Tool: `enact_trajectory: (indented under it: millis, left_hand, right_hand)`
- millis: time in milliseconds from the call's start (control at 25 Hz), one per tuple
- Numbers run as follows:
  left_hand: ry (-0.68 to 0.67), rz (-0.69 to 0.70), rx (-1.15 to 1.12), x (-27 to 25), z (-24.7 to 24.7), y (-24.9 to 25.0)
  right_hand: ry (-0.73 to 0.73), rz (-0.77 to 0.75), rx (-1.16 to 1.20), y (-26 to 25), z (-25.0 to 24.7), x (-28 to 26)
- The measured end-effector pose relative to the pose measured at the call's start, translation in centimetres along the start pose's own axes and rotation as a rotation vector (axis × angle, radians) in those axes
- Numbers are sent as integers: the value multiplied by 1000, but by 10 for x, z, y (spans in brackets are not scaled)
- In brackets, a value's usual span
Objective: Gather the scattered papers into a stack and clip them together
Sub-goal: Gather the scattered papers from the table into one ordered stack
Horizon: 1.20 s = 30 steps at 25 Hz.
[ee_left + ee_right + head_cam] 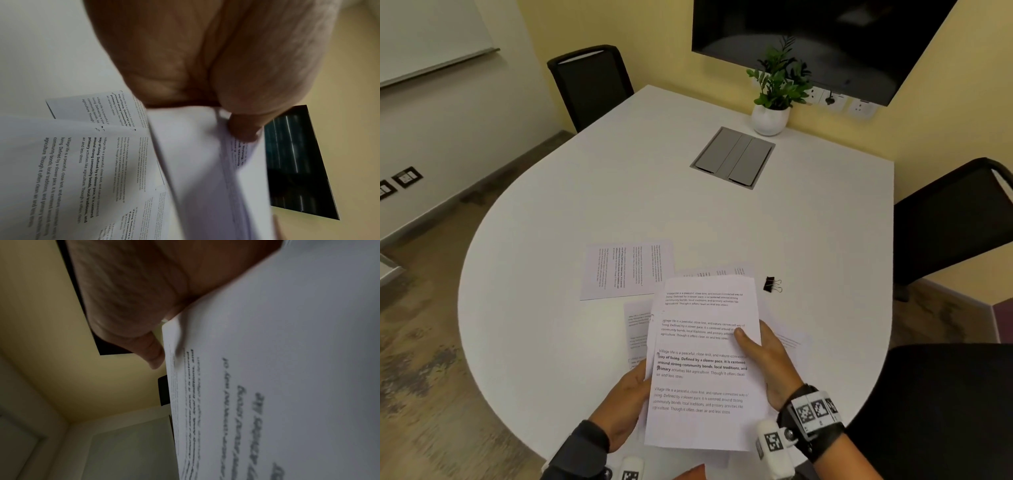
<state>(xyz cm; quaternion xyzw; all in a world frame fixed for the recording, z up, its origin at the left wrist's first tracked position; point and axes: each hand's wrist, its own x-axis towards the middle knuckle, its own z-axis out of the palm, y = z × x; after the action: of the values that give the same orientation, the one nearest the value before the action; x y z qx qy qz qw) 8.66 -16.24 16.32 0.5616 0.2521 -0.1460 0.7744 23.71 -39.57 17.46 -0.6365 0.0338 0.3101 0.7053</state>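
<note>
I hold a sheaf of printed papers (703, 363) above the near part of the white table (619, 178). My right hand (760, 356) grips its right edge, thumb on top. My left hand (626, 404) grips the left edge; in the left wrist view its thumb (242, 128) pinches the papers (205, 162). The right wrist view shows the held sheets (277, 369) close up and my right hand (144, 331) at their edge. More sheets lie on the table: one (627, 269) at the far left, one (637, 329) partly under the sheaf. A black binder clip (771, 284) lies to the right.
A grey cable hatch (732, 157) is set into the table's far part, with a potted plant (774, 99) behind it. Black chairs stand at the far left (589, 82) and right (955, 219). A dark screen (825, 37) hangs on the wall.
</note>
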Motion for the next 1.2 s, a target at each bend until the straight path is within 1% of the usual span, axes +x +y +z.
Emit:
enact_trajectory:
  millis: [80,160,200,280,400,440,520,600,680,800,880,1000,1120,1200]
  left_hand:
    - [54,-78,-78,3,0,1]
    - [88,-141,-130,5,1,4]
    - [86,-144,-135,5,2,5]
    - [70,-107,-87,6,2,3]
    - [73,-52,36,10,-1,-8]
    - [97,-54,59,12,-2,-12]
    - [174,-56,98,14,-4,-20]
    - [267,-45,130,13,-7,-29]
    - [331,-24,144,9,-12,-35]
    - [408,1,164,-4,-16,-38]
    - [439,9,170,-14,-17,-38]
    - [473,12,166,-26,-13,-39]
    - [500,-1,124,-34,-7,-43]
    - [523,-5,111,-36,-1,-45]
  right_hand:
    - [37,-16,-6,4,-2,3]
    - [86,-48,-96,9,-3,6]
    - [100,-64,-125,12,-4,7]
    - [104,-85,-113,17,-3,6]
    - [83,-59,-90,26,-2,10]
    - [92,-43,-136,27,-2,12]
    - [136,24,-321,36,-11,23]
    - [195,139,-527,56,-39,44]
    - [231,229,-786,80,-80,67]
    - [282,288,-1038,99,-134,91]
    - [319,300,-1132,102,-160,106]
    - [339,336,-1192,100,-187,129]
    - [317,367,-1201,97,-199,144]
    - [298,398,-1261,99,-201,148]
